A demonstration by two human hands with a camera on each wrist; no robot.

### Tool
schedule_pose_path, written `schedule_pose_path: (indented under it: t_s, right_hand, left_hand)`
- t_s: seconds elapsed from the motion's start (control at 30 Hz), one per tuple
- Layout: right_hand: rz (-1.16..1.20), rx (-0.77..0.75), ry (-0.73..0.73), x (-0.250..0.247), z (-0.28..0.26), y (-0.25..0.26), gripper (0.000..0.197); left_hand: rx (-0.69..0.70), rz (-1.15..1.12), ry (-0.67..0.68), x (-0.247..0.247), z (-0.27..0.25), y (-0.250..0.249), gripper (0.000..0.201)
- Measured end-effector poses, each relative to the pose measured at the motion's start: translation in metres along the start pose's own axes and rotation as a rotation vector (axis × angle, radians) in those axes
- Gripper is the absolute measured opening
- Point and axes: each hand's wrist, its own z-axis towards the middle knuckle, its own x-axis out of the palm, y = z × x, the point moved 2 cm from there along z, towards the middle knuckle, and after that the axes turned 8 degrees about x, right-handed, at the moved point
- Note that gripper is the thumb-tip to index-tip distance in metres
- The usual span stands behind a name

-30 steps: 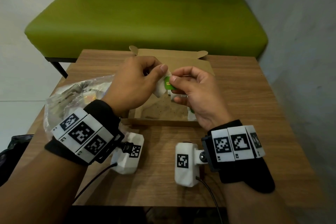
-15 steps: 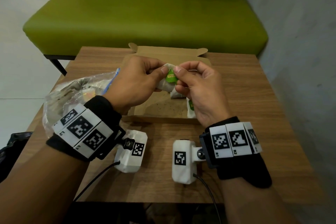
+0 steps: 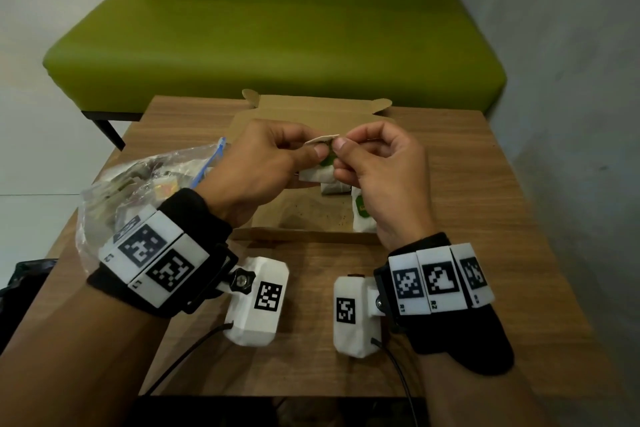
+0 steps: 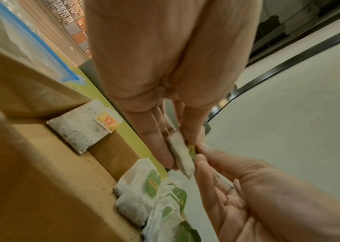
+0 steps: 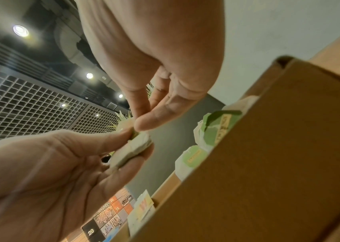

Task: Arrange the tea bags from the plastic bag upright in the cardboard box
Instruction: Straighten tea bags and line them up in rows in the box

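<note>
Both hands work one tea bag [image 3: 317, 174] above the open cardboard box [image 3: 313, 114] on the wooden table [image 3: 485, 191]. Left hand [image 3: 263, 163] pinches the bag's body between thumb and fingertips; right hand [image 3: 377, 163] pinches the green tag [image 3: 327, 159] at the bag's top edge, other fingers loosely curled. Left wrist view: several green-tagged bags [image 4: 154, 193] already stand along the box's right end, and one orange-tagged bag [image 4: 82, 129] leans against a wall apart from them. Plastic bag [image 3: 138, 191] with remaining stock lies at the table's left, its blue seal open. Risks, judged: pulling on the tag could tear the string or staple from the thin paper; lowering the bag into the row carelessly could topple its standing neighbours; a loose pinch could drop it flat onto the box floor. Versus half a second ago: hands sit at much the same place over the box, but the green tag, then plainly facing the head camera, is now mostly covered by the thumbs, and a pale edge shows above them.
</note>
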Motion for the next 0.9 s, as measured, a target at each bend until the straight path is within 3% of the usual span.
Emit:
schedule_pose_path:
  t_s: [0.27, 0.37, 0.53, 0.7, 0.9]
  right_hand:
    - [-0.081, 0.044, 0.040, -0.003, 0.002, -0.001, 0.011]
    - [-0.140, 0.062, 0.100, -0.001, 0.000, -0.002, 0.006]
    - [-0.121, 0.068, 0.066, -0.008, 0.002, -0.005, 0.007]
    - [-0.208, 0.037, -0.069, -0.020, 0.008, -0.010, 0.006]
    - [-0.165, 0.065, -0.090, -0.026, 0.008, -0.009, 0.009]
  left_hand:
    - [-0.022, 0.020, -0.150, -0.004, 0.005, 0.003, 0.005]
    - [-0.029, 0.009, -0.131, -0.001, 0.007, 0.003, 0.008]
    - [-0.004, 0.207, -0.070, 0.001, 0.009, 0.010, 0.004]
    - [-0.116, 0.330, -0.027, 0.005, 0.015, 0.022, 0.003]
    - [-0.191, 0.519, 0.055, 0.020, 0.024, 0.020, 0.003]
